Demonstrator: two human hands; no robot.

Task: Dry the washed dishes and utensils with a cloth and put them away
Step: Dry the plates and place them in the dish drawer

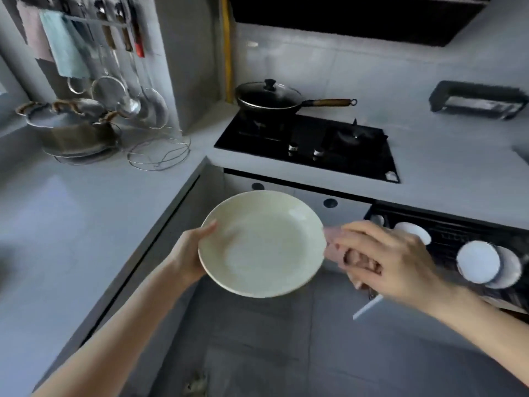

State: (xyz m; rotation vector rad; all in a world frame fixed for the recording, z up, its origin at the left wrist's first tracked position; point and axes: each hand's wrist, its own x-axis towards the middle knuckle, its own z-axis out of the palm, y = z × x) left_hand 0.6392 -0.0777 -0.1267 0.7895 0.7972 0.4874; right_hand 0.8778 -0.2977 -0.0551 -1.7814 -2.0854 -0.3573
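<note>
In a grey kitchen, a pale plate (262, 245) is held above the floor (286, 348), its left rim in the curled grip of the left hand (191, 253). A pink cloth (332, 246) is bunched in the grip of the right hand (395, 262) at the other rim. Drying seems in hand; a wipe across is needed next.

Dim, cool, even light. A soft bluish sheen is showing on the countertop (57, 196), and a small glare spot is sitting near the plate (263, 247) rim. The wide-angle lens is bowing the frame edges. Motion blur is smearing the right hand (400, 262), the cloth (332, 247) and the hanging utensils (123, 67).
</note>
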